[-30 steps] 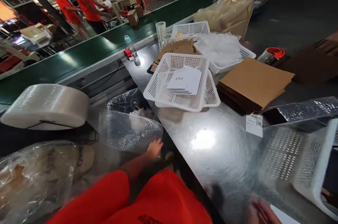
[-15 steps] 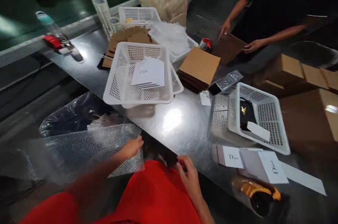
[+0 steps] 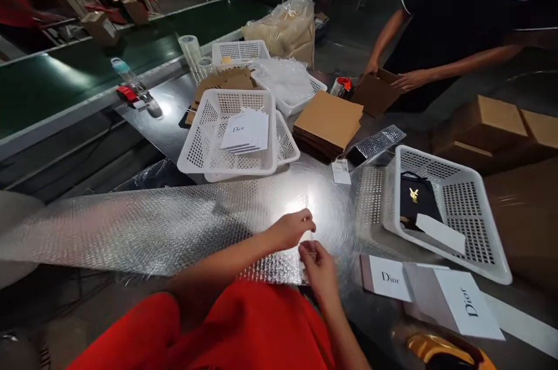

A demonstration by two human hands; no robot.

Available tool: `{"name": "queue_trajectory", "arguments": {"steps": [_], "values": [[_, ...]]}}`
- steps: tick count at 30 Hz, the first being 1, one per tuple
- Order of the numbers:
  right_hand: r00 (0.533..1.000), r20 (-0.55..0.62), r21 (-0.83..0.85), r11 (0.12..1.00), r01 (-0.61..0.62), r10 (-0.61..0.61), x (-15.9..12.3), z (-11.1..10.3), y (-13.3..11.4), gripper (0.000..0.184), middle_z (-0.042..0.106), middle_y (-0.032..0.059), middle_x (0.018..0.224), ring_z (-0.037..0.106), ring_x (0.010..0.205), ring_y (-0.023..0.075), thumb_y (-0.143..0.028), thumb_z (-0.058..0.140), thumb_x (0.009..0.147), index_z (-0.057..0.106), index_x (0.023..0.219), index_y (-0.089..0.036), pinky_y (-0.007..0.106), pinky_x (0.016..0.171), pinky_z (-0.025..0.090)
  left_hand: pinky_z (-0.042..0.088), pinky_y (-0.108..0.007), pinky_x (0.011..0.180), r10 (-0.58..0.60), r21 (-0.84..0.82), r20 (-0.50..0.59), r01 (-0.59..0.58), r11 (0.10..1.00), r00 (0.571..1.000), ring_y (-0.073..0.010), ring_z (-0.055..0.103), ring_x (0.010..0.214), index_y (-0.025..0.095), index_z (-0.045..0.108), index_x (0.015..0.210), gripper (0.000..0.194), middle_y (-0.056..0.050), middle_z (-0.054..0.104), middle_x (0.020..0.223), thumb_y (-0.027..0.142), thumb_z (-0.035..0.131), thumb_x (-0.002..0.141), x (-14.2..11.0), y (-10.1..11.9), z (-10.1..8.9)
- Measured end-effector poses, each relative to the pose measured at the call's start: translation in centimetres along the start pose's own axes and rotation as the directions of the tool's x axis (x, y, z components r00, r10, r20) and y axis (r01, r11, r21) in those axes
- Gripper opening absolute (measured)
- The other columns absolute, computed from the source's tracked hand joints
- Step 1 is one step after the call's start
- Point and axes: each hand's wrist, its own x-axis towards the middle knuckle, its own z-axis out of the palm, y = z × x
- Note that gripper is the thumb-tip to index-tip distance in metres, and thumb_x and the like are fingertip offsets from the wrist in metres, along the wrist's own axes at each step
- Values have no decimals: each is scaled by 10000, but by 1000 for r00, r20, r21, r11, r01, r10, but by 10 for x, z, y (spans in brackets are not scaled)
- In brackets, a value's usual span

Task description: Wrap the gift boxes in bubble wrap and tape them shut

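Note:
A long sheet of clear bubble wrap (image 3: 174,224) stretches from the left side of the view across the near part of the metal table. My left hand (image 3: 290,230) is closed on its right-hand end, fingers curled at the edge. Just below and to the right, my right hand (image 3: 320,265) pinches the same end near the lower corner. The fingertips of both hands almost meet. To their right lie white and grey Dior cards (image 3: 390,278) on the table.
Ahead stands a white basket (image 3: 187,155) holding Dior bags (image 3: 246,131). Brown cardboard sheets (image 3: 329,117) are stacked beside it. A basket at right (image 3: 490,242) contains a black pouch (image 3: 418,198). A tape dispenser (image 3: 135,96) sits far left. Across the table, a co-worker's hands (image 3: 412,80) hold cardboard.
My left hand has drawn the bubble wrap's end rightward and up onto the table. My right hand, formerly loose at the table edge, now pinches that end. The view has shifted slightly.

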Motion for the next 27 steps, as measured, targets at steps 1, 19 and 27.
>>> {"name": "queue_trajectory", "arguments": {"steps": [1,19,27], "values": [[998,-33,39,998,-45,46,5,-19,9,366,600,16,612,586,579,212,-611,553,767,573,735,-247,324,506,467,495,-311,913,20,0,17,-20,1000,1000,-194,597,981,184,719,1087,376,-90,632,1177,36,440,884,18,7,11],[967,-195,-213,956,-204,163,100,-135,133,134,613,69,616,578,640,249,-374,522,651,525,608,-247,375,643,445,145,-783,1128,-852,325,26,801,503,524,-496,-77,1528,323,124,1622,1021,-120,-132,1695,513,710,808,-18,-32,120],[904,-312,-461,878,125,-292,27,-195,104,529,550,219,1389,506,1317,344,-528,441,900,571,1238,-142,497,1094,396,117,-743,1157,-852,411,-28,783,468,523,-498,-64,1528,330,95,1621,1028,-133,-137,1693,558,695,818,-24,-47,137]]}}
